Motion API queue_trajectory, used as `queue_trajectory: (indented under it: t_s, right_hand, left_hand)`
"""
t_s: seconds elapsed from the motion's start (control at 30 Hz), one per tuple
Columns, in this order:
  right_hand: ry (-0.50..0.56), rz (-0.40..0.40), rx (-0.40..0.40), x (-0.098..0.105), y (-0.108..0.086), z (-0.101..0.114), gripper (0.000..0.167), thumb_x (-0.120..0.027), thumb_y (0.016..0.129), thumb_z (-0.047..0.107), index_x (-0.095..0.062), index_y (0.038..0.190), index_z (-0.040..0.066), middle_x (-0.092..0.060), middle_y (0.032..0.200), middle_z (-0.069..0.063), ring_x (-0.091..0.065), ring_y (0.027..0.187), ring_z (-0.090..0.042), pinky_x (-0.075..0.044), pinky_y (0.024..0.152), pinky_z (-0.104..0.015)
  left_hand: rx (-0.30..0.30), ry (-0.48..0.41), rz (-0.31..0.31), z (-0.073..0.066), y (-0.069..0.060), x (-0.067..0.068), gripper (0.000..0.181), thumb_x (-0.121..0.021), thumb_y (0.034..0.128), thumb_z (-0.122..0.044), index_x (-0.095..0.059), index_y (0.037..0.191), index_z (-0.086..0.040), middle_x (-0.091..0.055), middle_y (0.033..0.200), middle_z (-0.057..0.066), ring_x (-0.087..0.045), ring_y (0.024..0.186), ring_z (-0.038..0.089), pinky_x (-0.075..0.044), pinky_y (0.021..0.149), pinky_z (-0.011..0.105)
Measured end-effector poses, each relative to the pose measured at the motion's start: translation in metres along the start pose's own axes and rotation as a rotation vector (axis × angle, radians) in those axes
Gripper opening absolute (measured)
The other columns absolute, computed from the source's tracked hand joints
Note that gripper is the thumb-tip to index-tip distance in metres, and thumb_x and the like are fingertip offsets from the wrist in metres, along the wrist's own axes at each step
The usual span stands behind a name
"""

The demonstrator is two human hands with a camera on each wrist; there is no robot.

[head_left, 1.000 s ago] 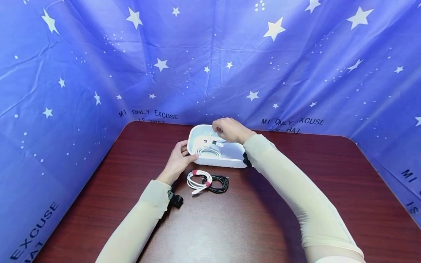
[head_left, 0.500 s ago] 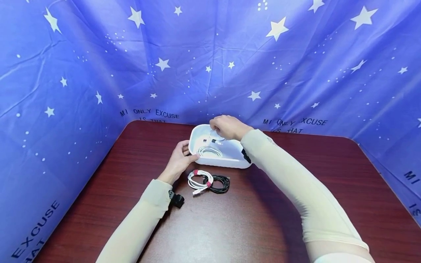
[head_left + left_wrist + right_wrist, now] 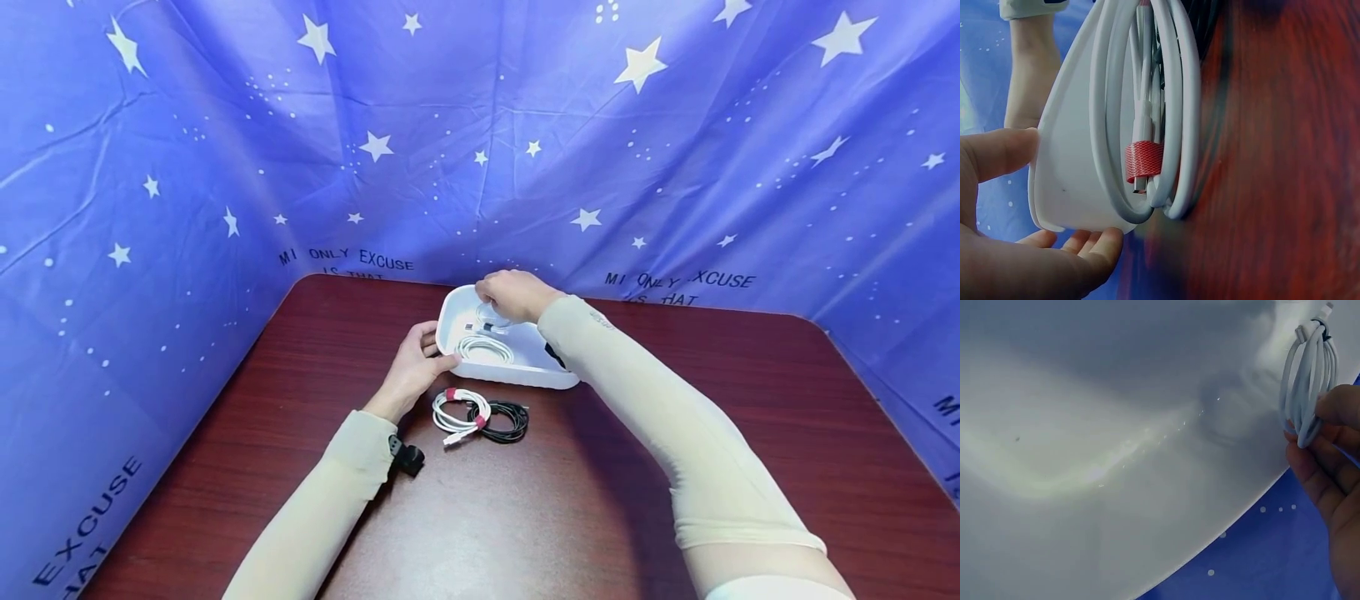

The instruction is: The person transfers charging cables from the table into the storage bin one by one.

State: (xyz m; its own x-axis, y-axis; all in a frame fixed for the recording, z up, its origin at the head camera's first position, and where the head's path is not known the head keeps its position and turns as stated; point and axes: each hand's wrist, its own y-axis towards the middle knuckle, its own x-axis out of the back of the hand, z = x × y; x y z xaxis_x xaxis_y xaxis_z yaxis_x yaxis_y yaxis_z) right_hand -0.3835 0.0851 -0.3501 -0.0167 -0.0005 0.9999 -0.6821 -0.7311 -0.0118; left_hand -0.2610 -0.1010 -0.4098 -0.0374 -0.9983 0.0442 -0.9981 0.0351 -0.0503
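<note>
A white box [image 3: 525, 377] with rounded corners stands on the table. My left hand [image 3: 412, 367] grips its left end; in the left wrist view the thumb lies on the rim and the other fingers are at the opposite side of the wall. At the back left inside the box, my right hand [image 3: 517, 293] pinches a coiled white cable [image 3: 1310, 387] bound with a dark tie, between thumb and fingers. Another coiled white cable [image 3: 483, 350] lies on the box floor near the front left. Close by it shows a small plug [image 3: 468, 327].
In front of the box a coiled white cable with red straps [image 3: 440, 422] partly overlaps a coiled black cable [image 3: 513, 425]. The dark red wooden table [image 3: 480, 533] extends around them. A blue star-patterned curtain [image 3: 450, 117] hangs behind the table's far edge and to its sides.
My right hand has moved slightly left and lower over the box with the coiled white cable. The left hand keeps its grip on the box, and the head view has shifted a little.
</note>
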Motion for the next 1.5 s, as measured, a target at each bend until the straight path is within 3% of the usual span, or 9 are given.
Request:
queue_trajectory:
  t_s: [0.17, 0.43, 0.7, 0.9, 1.33, 1.5]
  right_hand:
    - [-0.028, 0.013, -0.013, -0.004, 0.004, 0.0, 0.019, -0.051, 0.084, -0.006, -0.062, 0.085, 0.01, -0.055, 0.079, -0.001, -0.051, 0.073, -0.022, -0.044, 0.068, -0.037]
    - [-0.061, 0.085, -0.051, -0.017, 0.009, 0.0, 0.017, -0.054, 0.088, -0.001, -0.061, 0.09, 0.014, -0.06, 0.086, 0.0, -0.056, 0.078, -0.022, -0.047, 0.073, -0.038]
    - [-0.119, 0.069, -0.018, -0.02, 0.007, 0.001, 0.003, -0.062, 0.088, 0.011, -0.061, 0.088, 0.014, -0.061, 0.079, 0.001, -0.056, 0.068, -0.023, -0.048, 0.066, -0.04]
    - [-0.177, 0.068, -0.002, -0.022, 0.006, 0.001, 0.005, -0.063, 0.089, 0.019, -0.061, 0.089, 0.014, -0.059, 0.074, 0.001, -0.055, 0.065, -0.022, -0.048, 0.063, -0.04]
    - [-0.097, 0.07, -0.037, -0.019, 0.003, -0.001, 0.009, -0.059, 0.088, 0.006, -0.057, 0.086, 0.014, -0.056, 0.073, -0.001, -0.051, 0.065, -0.022, -0.044, 0.062, -0.038]
    - [-0.066, 0.058, -0.04, -0.019, 0.003, -0.004, 0.008, -0.059, 0.086, 0.006, -0.061, 0.092, 0.012, -0.058, 0.077, -0.001, -0.053, 0.069, -0.023, -0.046, 0.065, -0.038]
  left_hand:
    - [0.005, 0.008, -0.002, -0.001, -0.001, -0.002, 0.069, -0.071, 0.0784, 0.005, -0.037, 0.138, 0.001, -0.047, 0.133, 0.023, -0.048, 0.125, 0.032, -0.045, 0.095, 0.04]
    - [0.004, 0.008, 0.0, -0.003, -0.002, -0.002, 0.069, -0.071, 0.0783, 0.006, -0.037, 0.138, 0.001, -0.047, 0.133, 0.024, -0.049, 0.124, 0.033, -0.046, 0.094, 0.039]
    - [0.007, 0.006, 0.0, -0.004, -0.003, -0.001, 0.069, -0.071, 0.0785, 0.006, -0.036, 0.138, 0.001, -0.047, 0.133, 0.024, -0.049, 0.124, 0.033, -0.045, 0.095, 0.04]
    - [-0.001, 0.012, 0.001, -0.001, -0.003, -0.003, 0.069, -0.071, 0.0781, 0.005, -0.037, 0.138, 0.001, -0.048, 0.133, 0.023, -0.049, 0.124, 0.032, -0.046, 0.095, 0.04]
    - [0.006, 0.026, -0.001, -0.002, -0.001, -0.006, 0.069, -0.072, 0.0785, 0.005, -0.037, 0.138, 0.0, -0.048, 0.133, 0.023, -0.049, 0.123, 0.032, -0.047, 0.093, 0.04]
    - [0.009, 0.025, -0.001, -0.002, -0.001, -0.005, 0.069, -0.071, 0.0784, 0.005, -0.037, 0.138, 0.001, -0.048, 0.132, 0.023, -0.05, 0.123, 0.032, -0.047, 0.092, 0.039]
